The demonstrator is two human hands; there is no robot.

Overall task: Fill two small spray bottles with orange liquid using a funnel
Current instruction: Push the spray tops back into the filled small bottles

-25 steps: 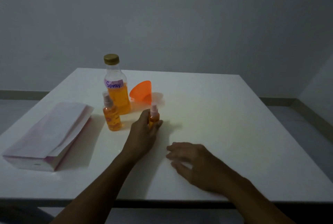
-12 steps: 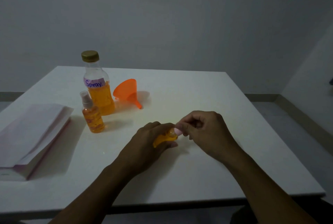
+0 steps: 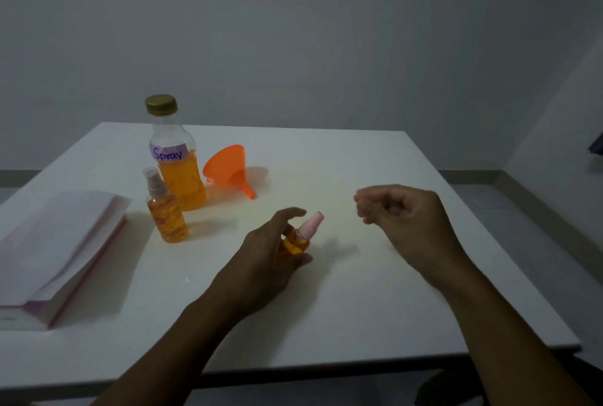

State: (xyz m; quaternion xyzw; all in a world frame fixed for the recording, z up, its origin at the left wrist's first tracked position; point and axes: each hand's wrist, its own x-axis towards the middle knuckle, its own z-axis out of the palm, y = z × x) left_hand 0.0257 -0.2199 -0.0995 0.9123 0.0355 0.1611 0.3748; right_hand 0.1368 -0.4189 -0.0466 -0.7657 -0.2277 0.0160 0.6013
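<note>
My left hand grips a small spray bottle of orange liquid near the table's middle, tilted right, with its pink spray head bare. My right hand hovers to the right of it, apart, with its fingertips pinched on a small clear cap that is hard to make out. A second small spray bottle, capped and holding orange liquid, stands upright at the left. Behind it stands a large bottle labelled "Spray", gold-lidded and about half full of orange liquid. An orange funnel lies on its side next to it.
Everything rests on a white table whose front edge is close to me. A thick stack of white and pink paper lies at the left edge. A grey wall stands behind, and floor shows at the right.
My left hand brought the small bottle from beside the funnel toward me and tilted it. My right hand pinched its top, then drew away to the right, leaving the pink spray head bare.
</note>
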